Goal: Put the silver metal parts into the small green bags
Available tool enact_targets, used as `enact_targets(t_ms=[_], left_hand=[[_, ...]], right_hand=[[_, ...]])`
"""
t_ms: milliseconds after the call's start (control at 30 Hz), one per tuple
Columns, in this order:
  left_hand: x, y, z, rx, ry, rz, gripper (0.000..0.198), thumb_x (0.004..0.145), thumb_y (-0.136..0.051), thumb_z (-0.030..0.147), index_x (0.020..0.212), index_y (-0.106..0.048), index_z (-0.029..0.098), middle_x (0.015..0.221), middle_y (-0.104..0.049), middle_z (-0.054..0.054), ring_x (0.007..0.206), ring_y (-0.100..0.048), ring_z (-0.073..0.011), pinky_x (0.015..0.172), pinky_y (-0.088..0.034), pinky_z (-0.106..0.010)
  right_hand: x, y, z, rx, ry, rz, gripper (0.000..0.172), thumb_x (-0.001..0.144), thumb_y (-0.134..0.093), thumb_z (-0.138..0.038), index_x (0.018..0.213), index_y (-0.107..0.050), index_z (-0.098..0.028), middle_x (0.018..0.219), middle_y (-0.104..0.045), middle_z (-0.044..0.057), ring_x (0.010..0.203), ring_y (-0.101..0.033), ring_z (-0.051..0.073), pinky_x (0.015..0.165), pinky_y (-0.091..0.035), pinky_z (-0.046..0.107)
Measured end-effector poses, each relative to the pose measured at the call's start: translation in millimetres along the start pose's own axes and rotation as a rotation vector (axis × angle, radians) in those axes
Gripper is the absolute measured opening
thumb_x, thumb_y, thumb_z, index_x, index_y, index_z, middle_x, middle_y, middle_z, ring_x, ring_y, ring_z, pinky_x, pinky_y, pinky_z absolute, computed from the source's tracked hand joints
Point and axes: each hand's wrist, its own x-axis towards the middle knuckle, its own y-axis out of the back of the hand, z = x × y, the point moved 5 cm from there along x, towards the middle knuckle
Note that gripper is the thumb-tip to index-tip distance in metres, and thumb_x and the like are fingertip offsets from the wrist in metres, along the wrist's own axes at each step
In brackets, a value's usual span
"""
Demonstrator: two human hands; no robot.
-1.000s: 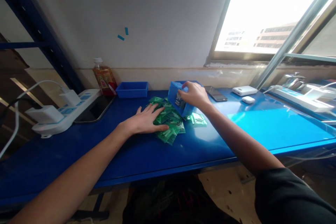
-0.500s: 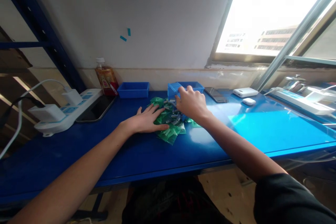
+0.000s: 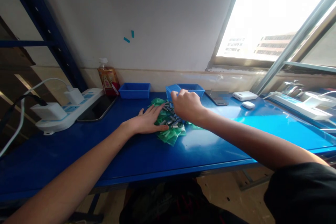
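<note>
A: What's at the far left?

B: A white power strip with white plugs in it, then a dark-screened device flat on the blue table. Behind that stands a bottle of amber drink.

A: And next?

B: A small blue bin, upright near the wall. Nearer us, slightly right, is the left hand, palm down with its fingers spread, gripping nothing that I can see. It rests on the left side of some green packets.

A: Where do those lie?

B: In a loose heap mid-table, between both hands, with small metallic pieces scattered on top.

A: And the right hand?

B: Over the heap's right side, fingers curled around a tilted blue box, most of it hidden. Another blue bin sits just behind.

A: Further right?

B: A dark phone lying flat, a white rectangular device with a small white case just in front, and finally a second power strip.
</note>
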Motion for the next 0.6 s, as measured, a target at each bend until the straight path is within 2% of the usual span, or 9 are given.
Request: enact_targets(t_ms=[67, 267, 400, 500, 600], left_hand=[[0.5, -1.1, -0.5, -0.002, -0.012, 0.008, 0.103, 0.073, -0.033, 0.08, 0.147, 0.013, 0.025, 0.156, -0.001, -0.01, 0.142, 0.002, -0.033, 0.109, -0.007, -0.062], [0.2, -1.0, 0.0, 0.004, 0.008, -0.024, 0.106, 0.072, -0.03, 0.082, 0.148, 0.007, 0.019, 0.155, 0.001, -0.013, 0.142, 0.005, -0.0334, 0.109, -0.007, -0.061], [-2.3, 2.0, 3.6, -0.012, -0.02, -0.027, 0.1, 0.074, -0.032, 0.079, 0.148, 0.008, 0.024, 0.155, 0.01, -0.008, 0.142, 0.006, -0.0338, 0.109, -0.008, -0.062], [-3.3, 2.5, 3.5, -0.012, 0.001, -0.05, 0.102, 0.073, -0.032, 0.08, 0.149, 0.004, 0.023, 0.155, 0.01, -0.009, 0.142, 0.007, -0.0333, 0.11, -0.006, -0.06], [-3.3, 2.0, 2.7, -0.006, 0.015, -0.072, 0.103, 0.07, -0.029, 0.084, 0.149, -0.001, 0.023, 0.156, 0.004, -0.01, 0.142, 0.007, -0.0334, 0.11, -0.003, -0.06]], right_hand=[[1.0, 3.4, -6.8, -0.024, 0.036, 0.015, 0.032, 0.088, -0.034, -0.016, 0.111, -0.053, -0.006, 0.098, -0.062, 0.025, 0.087, -0.063, 0.03, 0.06, -0.048, 0.032], [-3.6, 13.7, -38.0, -0.183, 0.176, 0.02, 0.038, 0.087, -0.035, -0.018, 0.118, -0.049, -0.001, 0.115, -0.053, 0.035, 0.079, -0.064, 0.031, 0.051, -0.047, 0.033], [-9.8, 16.0, -53.5, -0.217, 0.256, -0.011, 0.038, 0.087, -0.038, -0.02, 0.117, -0.049, 0.0, 0.119, -0.051, 0.036, 0.077, -0.064, 0.031, 0.051, -0.046, 0.033], [-9.4, 15.8, -46.7, -0.178, 0.253, 0.009, 0.034, 0.087, -0.04, -0.022, 0.115, -0.051, -0.005, 0.118, -0.051, 0.033, 0.08, -0.063, 0.03, 0.054, -0.045, 0.032], [-4.9, 13.8, -27.4, -0.131, 0.245, 0.031, 0.029, 0.087, -0.041, -0.022, 0.113, -0.05, -0.013, 0.108, -0.056, 0.024, 0.08, -0.062, 0.027, 0.056, -0.044, 0.03]])
